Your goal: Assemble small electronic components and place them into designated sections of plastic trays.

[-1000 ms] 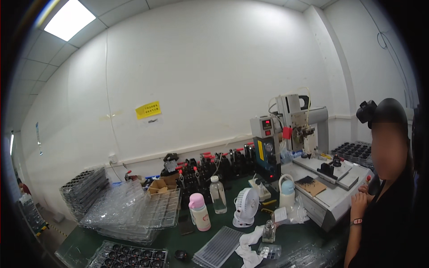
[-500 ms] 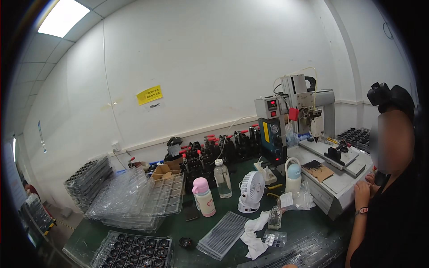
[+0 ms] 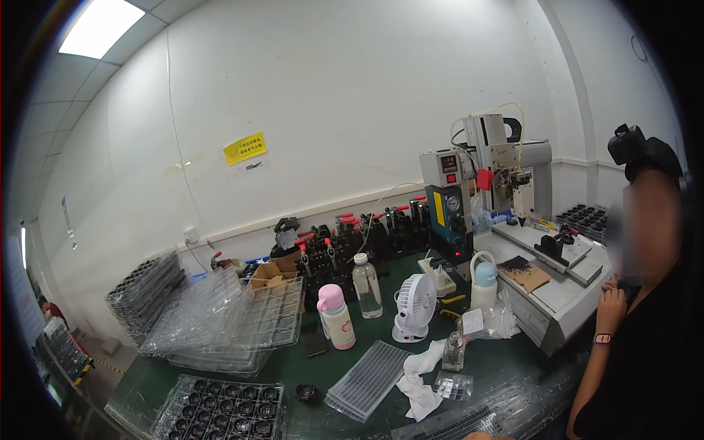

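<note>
Only a sliver of my right hand (image 3: 480, 436) shows at the lower edge; its fingers are hidden, and I cannot see if it holds anything. My left hand is out of sight. Nearest to the right hand lies a dark sheet with rows of small cells (image 3: 473, 423). Beyond it are a small clear blister pack (image 3: 455, 387), a glass bottle with clear liquid (image 3: 454, 353) and a crumpled white tissue (image 3: 420, 389). Further left are gridded grey sheets (image 3: 369, 380), a loose round black part (image 3: 305, 392) and a clear tray (image 3: 282, 411) of similar black parts.
A white fan (image 3: 414, 308), pink-topped flask (image 3: 336, 317) and water bottle (image 3: 366, 288) stand mid-table. Stacked clear trays (image 3: 198, 315) fill the left; red-handled clamps (image 3: 345, 253) line the wall. At right, a co-worker (image 3: 623, 367) sits beside a bench machine (image 3: 506, 172).
My view has shifted slightly, so the table things sit a little differently in the picture. Slightly more of my right hand shows at the lower edge. The co-worker's hand is a little higher.
</note>
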`<move>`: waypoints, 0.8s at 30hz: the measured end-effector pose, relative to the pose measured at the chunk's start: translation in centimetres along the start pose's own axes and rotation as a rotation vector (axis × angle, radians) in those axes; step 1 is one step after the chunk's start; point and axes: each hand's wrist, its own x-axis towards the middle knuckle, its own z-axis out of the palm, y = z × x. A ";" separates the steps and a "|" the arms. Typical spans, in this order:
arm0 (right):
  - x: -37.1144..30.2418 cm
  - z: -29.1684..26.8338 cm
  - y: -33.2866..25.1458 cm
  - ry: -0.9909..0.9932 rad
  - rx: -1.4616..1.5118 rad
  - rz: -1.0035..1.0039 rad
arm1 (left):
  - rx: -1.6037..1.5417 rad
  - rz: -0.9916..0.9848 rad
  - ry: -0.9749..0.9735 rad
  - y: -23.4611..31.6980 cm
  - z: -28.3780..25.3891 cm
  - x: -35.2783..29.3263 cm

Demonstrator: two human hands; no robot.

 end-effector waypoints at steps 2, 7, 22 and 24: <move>0.1 0.0 -0.1 -0.004 -0.020 -0.047 | -0.002 -0.003 0.021 0.0 0.2 -0.3; 0.1 0.0 0.1 0.012 -0.034 -0.071 | 0.013 -0.011 0.004 0.0 -0.1 -0.1; 0.2 -0.1 -0.3 0.034 -0.060 -0.069 | -0.363 -0.315 0.210 1.2 0.0 -0.8; 0.2 -0.5 -0.3 0.040 -0.064 -0.069 | -1.374 -0.959 0.534 2.7 -1.7 -1.4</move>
